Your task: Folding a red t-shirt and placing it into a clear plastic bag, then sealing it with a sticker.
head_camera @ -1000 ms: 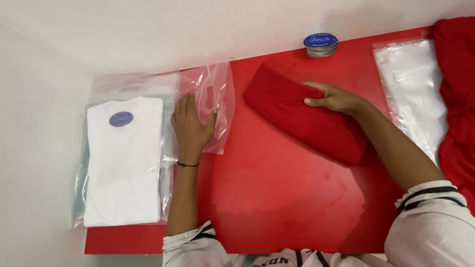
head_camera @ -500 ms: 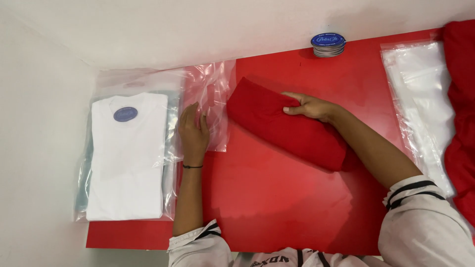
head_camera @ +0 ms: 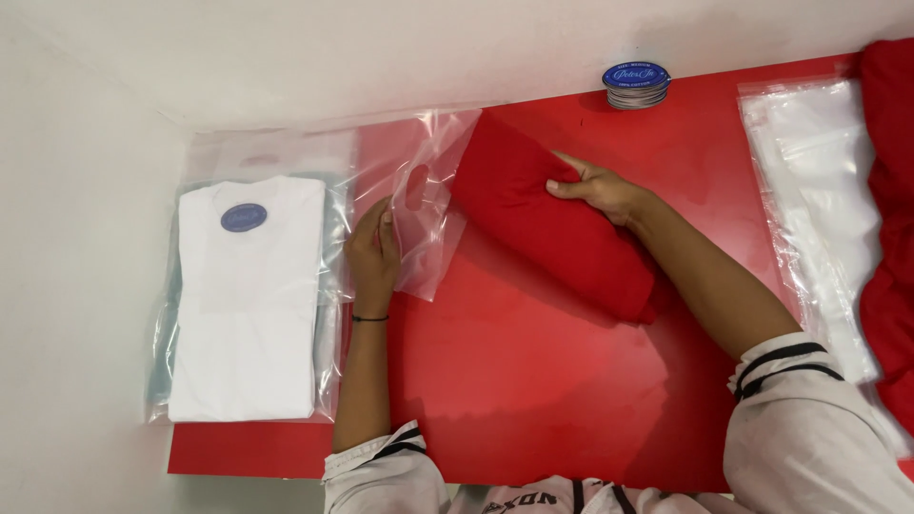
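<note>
My left hand (head_camera: 373, 249) pinches the edge of a clear plastic bag (head_camera: 428, 224) and lifts its mouth off the red table (head_camera: 533, 381). My right hand (head_camera: 595, 186) grips a folded red garment (head_camera: 552, 228) lying aslant, its upper left end at the bag's opening. Whether the garment's end is inside the bag, I cannot tell.
A folded white shirt in a clear bag (head_camera: 246, 295), with a blue oval sticker, lies at the left. A round roll of blue stickers (head_camera: 636, 84) stands at the table's far edge. A stack of clear bags (head_camera: 819, 200) and red cloth (head_camera: 890, 190) lie at the right.
My right hand has slid the red garment left toward the bag. My left hand has raised the bag's open edge.
</note>
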